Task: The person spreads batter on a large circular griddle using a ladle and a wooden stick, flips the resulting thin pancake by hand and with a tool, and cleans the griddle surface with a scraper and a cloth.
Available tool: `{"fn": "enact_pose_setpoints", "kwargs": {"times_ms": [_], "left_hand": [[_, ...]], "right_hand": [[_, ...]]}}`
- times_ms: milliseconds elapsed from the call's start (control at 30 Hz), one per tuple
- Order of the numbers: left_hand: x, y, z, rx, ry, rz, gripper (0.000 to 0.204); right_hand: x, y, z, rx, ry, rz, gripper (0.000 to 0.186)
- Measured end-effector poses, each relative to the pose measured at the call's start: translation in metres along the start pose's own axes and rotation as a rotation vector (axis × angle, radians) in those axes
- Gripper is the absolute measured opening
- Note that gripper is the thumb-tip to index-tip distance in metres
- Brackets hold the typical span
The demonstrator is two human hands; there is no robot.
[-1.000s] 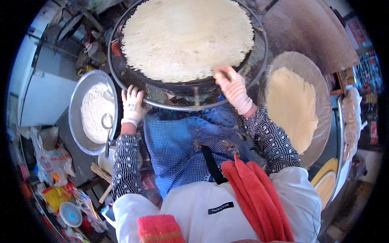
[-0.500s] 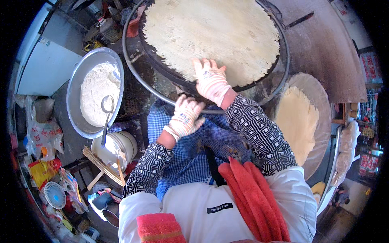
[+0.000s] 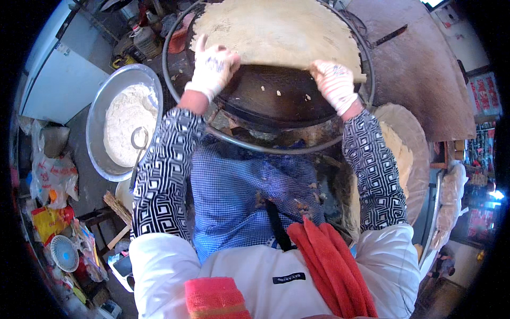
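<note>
Both gloved hands, left hand [image 3: 212, 66] and right hand [image 3: 333, 82], pinched the near edge of a large thin flatbread [image 3: 276, 29], partly peeled off the round black griddle [image 3: 271, 103], most still lying flat.

One flatbread [image 3: 276, 32], two hands [image 3: 212, 66]

flatbread [image 3: 276, 32]: matt, rough dough | griddle [image 3: 276, 101]: dark matt metal | basin [image 3: 101, 106]: shiny metal | gloves [image 3: 212, 66]: white knit cloth
</note>
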State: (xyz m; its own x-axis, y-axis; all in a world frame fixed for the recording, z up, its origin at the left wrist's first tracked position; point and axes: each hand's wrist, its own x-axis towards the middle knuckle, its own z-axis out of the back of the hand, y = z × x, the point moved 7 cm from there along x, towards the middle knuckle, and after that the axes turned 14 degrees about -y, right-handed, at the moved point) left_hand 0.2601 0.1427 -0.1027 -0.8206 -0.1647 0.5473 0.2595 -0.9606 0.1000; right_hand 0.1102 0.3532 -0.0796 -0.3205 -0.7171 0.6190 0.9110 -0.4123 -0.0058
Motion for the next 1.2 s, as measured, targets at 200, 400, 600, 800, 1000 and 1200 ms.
{"fn": "enact_pose_setpoints", "kwargs": {"times_ms": [200, 400, 600, 800, 1000, 1200], "left_hand": [[0.033, -0.033, 0.110, 0.034, -0.569, -0.150, 0.015], [-0.087, -0.086, 0.075, -0.467, 0.155, -0.157, 0.066], [-0.080, -0.065, -0.012, 0.096, 0.258, -0.003, 0.071], [-0.095, -0.167, 0.059, -0.670, 0.097, -0.090, 0.054], [-0.153, -0.089, 0.052, -0.464, 0.077, 0.128, 0.067], [-0.168, -0.083, -0.022, -0.029, 0.584, 0.105, 0.047]], "right_hand": [[0.002, -0.010, 0.085, -0.054, -0.337, 0.113, 0.033], [-0.134, -0.007, 0.105, -0.088, -0.345, -0.239, 0.055], [-0.256, 0.062, 0.024, 1.619, -0.178, -1.590, 0.049], [-0.224, 0.040, 0.000, 1.714, -0.537, -1.758, 0.030], [-0.282, -0.089, -0.008, 1.295, -0.565, -1.729, 0.025], [-0.319, -0.262, 0.112, 0.453, -0.255, -1.371, 0.029]]}}
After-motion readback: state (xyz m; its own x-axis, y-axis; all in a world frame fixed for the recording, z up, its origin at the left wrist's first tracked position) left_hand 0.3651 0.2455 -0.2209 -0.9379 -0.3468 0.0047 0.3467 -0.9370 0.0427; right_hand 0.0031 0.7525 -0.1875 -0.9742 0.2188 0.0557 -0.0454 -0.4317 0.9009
